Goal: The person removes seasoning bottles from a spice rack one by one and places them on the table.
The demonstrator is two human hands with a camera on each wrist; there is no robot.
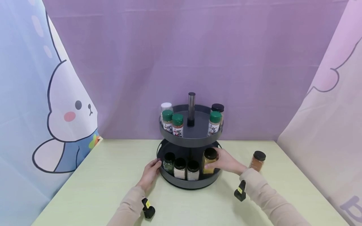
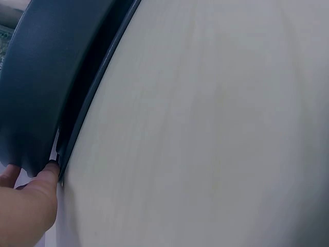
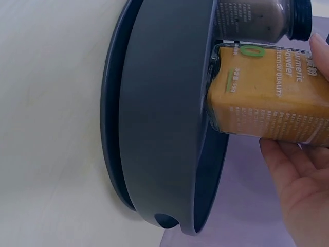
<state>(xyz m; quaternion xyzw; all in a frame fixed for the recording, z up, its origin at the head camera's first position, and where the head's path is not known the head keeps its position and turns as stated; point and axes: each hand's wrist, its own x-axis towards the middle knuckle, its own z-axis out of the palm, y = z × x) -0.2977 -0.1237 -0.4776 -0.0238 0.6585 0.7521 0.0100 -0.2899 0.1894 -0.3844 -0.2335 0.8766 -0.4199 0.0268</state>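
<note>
A dark two-tier turntable rack (image 1: 189,183) stands on the table. My right hand (image 1: 227,161) grips a square glass jar of turmeric powder (image 3: 267,95) with a black lid, fingers on one side and thumb on the other. In the right wrist view the jar's base is at the lower tray's rim, beside a jar of greyish powder (image 3: 252,20). My left hand (image 1: 150,174) holds the left edge of the lower tray; in the left wrist view its thumb and a finger (image 2: 11,175) are at the rim. Three black-lidded jars, including a green one (image 1: 168,166), stand along the lower tray's front.
Green-capped bottles (image 1: 178,125), a white-capped bottle (image 1: 166,106) and a black-lidded jar (image 1: 217,108) stand on the upper tray, around a central post (image 1: 191,108). Another black-lidded jar of reddish-brown powder (image 1: 256,163) stands on the table (image 1: 285,188) beyond my right wrist.
</note>
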